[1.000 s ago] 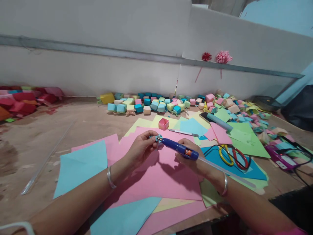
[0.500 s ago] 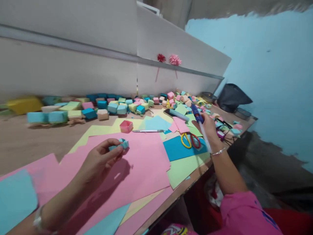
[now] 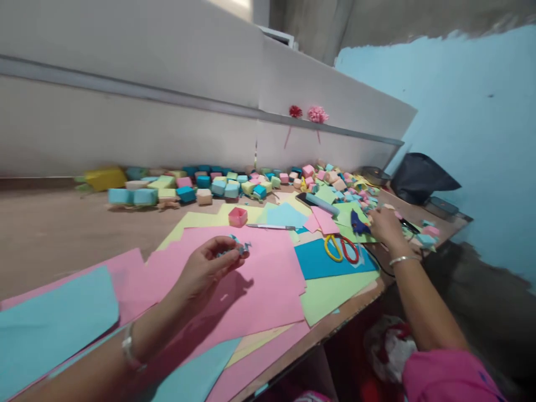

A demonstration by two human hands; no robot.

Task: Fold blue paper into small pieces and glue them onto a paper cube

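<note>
My left hand [image 3: 215, 262] pinches a small folded light-blue paper piece [image 3: 239, 249] between thumb and fingers, above a large pink sheet [image 3: 268, 279]. To the right, my right hand [image 3: 386, 228] reaches down among small coloured paper pieces; its fingertips are blurred and partly hidden. Just left of it, a blue glue gun [image 3: 359, 223] lies on green paper, apart from the palm. Scissors [image 3: 333, 248] with yellow and red handles rest on a dark blue sheet [image 3: 307, 259]. A small pink open paper box [image 3: 238, 217] sits beyond my left hand, beside a slim white pen-like tool [image 3: 270, 226].
Folded paper boxes [image 3: 203, 181] in several colours line the back of the table below a white panel [image 3: 167, 128]. A phone [image 3: 305, 199] lies under a light-blue rolled piece [image 3: 322, 204]. A black bag-like object [image 3: 421, 178] stands at the far right. Red and pink pompom flowers [image 3: 317, 115] hang behind.
The glue gun has left my right hand and now lies on the paper. That hand has moved right and down to the small pieces. My left hand still pinches the blue piece. The view has shifted.
</note>
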